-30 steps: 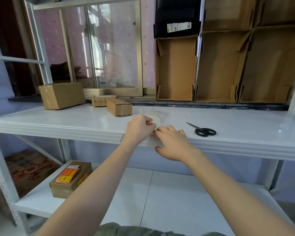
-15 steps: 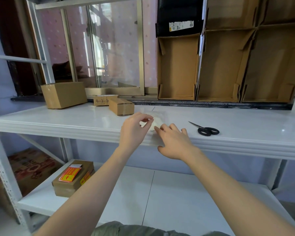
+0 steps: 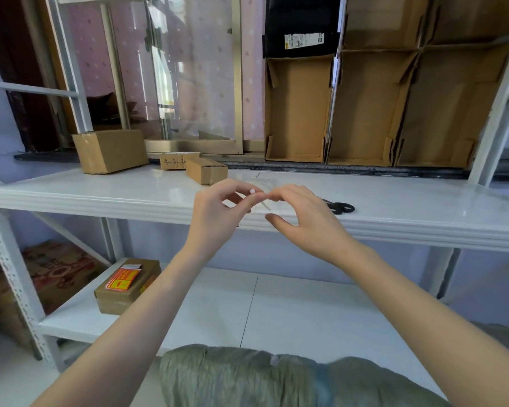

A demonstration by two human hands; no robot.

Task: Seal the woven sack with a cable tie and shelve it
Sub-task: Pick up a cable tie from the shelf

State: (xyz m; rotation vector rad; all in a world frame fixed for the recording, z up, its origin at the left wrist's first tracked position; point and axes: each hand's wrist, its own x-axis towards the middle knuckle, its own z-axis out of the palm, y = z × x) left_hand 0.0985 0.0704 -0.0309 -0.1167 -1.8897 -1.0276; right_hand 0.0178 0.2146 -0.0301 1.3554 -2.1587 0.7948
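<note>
Both hands met over the shelf (image 3: pixel 100 198) edge. Left hand (image 3: pixel 218 218) pinched a thin white tie (image 3: pixel 265 204) between thumb and forefinger; right hand (image 3: pixel 303 218), thumb spread wide, touched it with fingertips. Sack (image 3: pixel 247 380) lay near, below. Scissors (image 3: pixel 340 207) rested right.

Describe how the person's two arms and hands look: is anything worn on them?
Both forearms are bare up to the picture's edge; no sleeves, watch, bracelet or gloves show. The left hand and the right hand carry no visible rings. One fingernail on the left hand looks pale or whitish; whether it is painted cannot be told.
</note>
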